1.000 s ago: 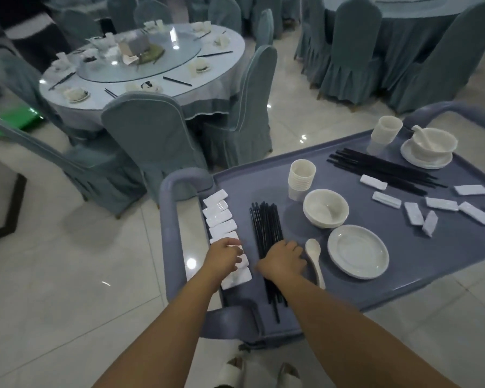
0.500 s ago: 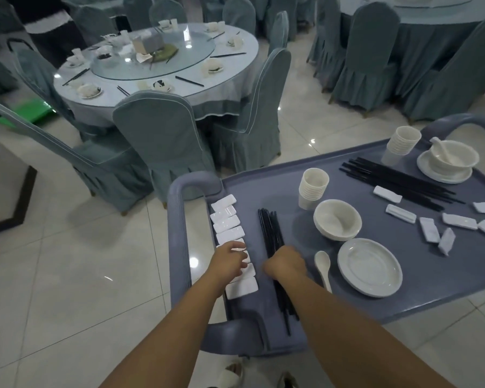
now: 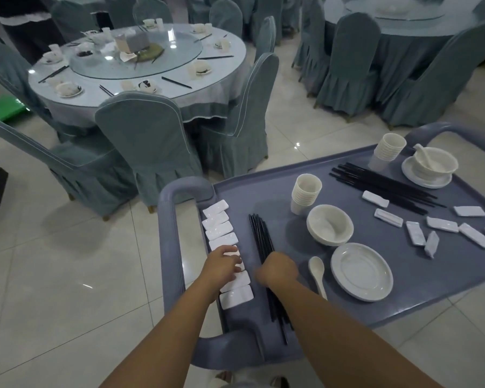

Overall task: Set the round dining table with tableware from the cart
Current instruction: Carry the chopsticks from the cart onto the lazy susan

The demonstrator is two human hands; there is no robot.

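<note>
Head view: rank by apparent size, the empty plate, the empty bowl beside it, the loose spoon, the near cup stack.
1. Empty plate, clearly largest.
2. Empty bowl.
3. Near cup stack and loose spoon: the stack is bulkier, the spoon about as long but much thinner; it also lies nearer the camera, so I won't rank them.

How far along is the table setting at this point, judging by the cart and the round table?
Done: the round table already carries bowls and chopsticks at several seats. In hand: the left hand rests on the row of white rests, and the right hand is on the near bundle of chopsticks. Left: the cart is loaded with stacked cups, a bowl, a plate and a spoon.
</note>
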